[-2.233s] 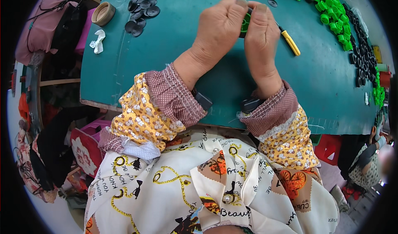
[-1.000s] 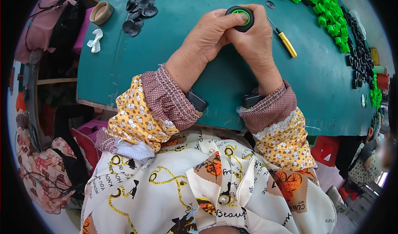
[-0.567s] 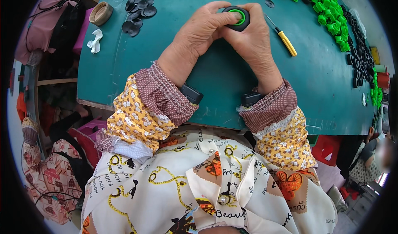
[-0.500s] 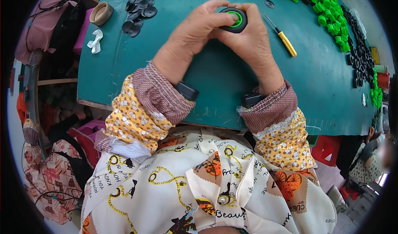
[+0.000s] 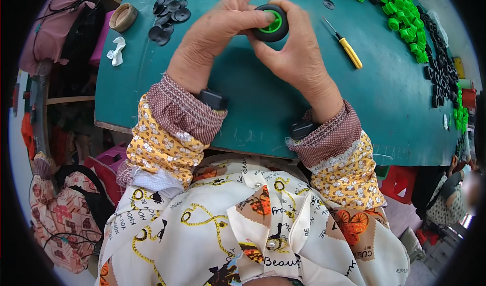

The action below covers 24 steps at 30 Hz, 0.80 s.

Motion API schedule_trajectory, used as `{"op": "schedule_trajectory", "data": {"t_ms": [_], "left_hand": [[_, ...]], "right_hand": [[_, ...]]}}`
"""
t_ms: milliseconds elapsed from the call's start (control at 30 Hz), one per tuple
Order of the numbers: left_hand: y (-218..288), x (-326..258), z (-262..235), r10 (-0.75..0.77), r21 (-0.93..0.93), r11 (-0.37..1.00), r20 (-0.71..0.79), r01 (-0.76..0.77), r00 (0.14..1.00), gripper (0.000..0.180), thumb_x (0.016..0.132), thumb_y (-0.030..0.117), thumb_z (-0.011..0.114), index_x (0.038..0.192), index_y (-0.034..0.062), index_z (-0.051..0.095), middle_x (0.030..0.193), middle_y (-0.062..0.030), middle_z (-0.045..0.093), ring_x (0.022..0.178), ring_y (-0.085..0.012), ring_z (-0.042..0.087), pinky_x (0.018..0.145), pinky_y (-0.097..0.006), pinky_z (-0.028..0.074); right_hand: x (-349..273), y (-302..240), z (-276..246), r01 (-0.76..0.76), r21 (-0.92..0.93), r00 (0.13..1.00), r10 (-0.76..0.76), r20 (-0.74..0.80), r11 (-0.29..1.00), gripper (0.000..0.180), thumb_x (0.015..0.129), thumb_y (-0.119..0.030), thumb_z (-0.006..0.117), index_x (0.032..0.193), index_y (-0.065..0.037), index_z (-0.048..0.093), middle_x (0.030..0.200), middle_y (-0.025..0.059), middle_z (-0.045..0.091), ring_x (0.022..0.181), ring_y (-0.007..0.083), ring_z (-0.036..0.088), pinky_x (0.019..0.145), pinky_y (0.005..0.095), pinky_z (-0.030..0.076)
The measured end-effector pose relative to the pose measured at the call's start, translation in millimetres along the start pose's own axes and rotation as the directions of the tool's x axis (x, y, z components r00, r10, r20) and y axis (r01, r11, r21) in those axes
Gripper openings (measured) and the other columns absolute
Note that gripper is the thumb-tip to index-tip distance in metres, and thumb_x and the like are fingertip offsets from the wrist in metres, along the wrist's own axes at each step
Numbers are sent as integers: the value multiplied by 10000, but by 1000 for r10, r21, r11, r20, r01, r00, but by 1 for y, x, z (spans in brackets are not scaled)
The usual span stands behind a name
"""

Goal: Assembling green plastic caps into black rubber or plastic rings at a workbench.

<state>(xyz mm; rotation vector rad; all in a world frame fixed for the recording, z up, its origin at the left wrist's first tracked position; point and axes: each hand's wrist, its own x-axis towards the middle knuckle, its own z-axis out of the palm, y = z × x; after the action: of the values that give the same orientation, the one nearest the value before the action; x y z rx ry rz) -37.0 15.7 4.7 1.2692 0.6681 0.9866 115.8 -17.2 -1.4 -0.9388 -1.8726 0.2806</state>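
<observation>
Two seconds back, both hands lay closed together over the small wheel, hiding nearly all of it. Now the black wheel [image 5: 271, 23] with its green hub shows plainly — the left hand [image 5: 217, 35] has opened, fingers spread above it, thumb on the hub, it seems, while the right hand [image 5: 293, 53] cups it from below.
</observation>
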Motion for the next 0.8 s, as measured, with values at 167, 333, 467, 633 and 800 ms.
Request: {"op": "schedule_trajectory", "data": {"t_ms": [167,333,467,633,800], "left_hand": [[-11,2,17,-67,-119,992,-130,52,989,488,764,134,618,1182,-39,432,1007,-90,558,883,-120,566,792,-234,462],[-13,2,23,-32,-140,990,-174,7,984,503,763,131,617,1185,-52,414,1025,-102,548,900,-131,560,798,-242,461],[-11,3,15,-11,-108,994,-38,7,999,516,763,121,608,1196,-60,393,1030,-108,539,905,-131,555,801,-241,459],[-18,4,27,-92,-253,965,-90,67,992,502,762,134,610,1171,-78,411,984,-120,540,876,-146,560,767,-235,471],[-14,2,29,-61,-321,947,-94,28,994,364,794,115,562,1109,-47,476,949,-76,558,862,-120,561,748,-224,479]], "right_hand": [[0,3,2,-274,141,962,270,46,951,470,588,-150,713,962,-14,463,890,141,509,855,303,500,742,372,429],[1,2,-1,-103,-179,994,96,-52,978,423,577,-165,721,895,-16,486,852,137,521,843,304,503,722,368,429],[1,2,4,-193,107,981,193,7,975,426,560,-180,740,870,-16,498,829,131,532,829,298,509,700,369,429],[0,0,2,-256,46,965,258,-50,966,387,592,-136,699,908,-22,507,851,132,543,801,293,523,701,368,436],[2,-2,4,-175,37,984,176,-37,984,385,615,-132,684,942,-27,510,869,129,554,813,287,538,705,350,451]]}}
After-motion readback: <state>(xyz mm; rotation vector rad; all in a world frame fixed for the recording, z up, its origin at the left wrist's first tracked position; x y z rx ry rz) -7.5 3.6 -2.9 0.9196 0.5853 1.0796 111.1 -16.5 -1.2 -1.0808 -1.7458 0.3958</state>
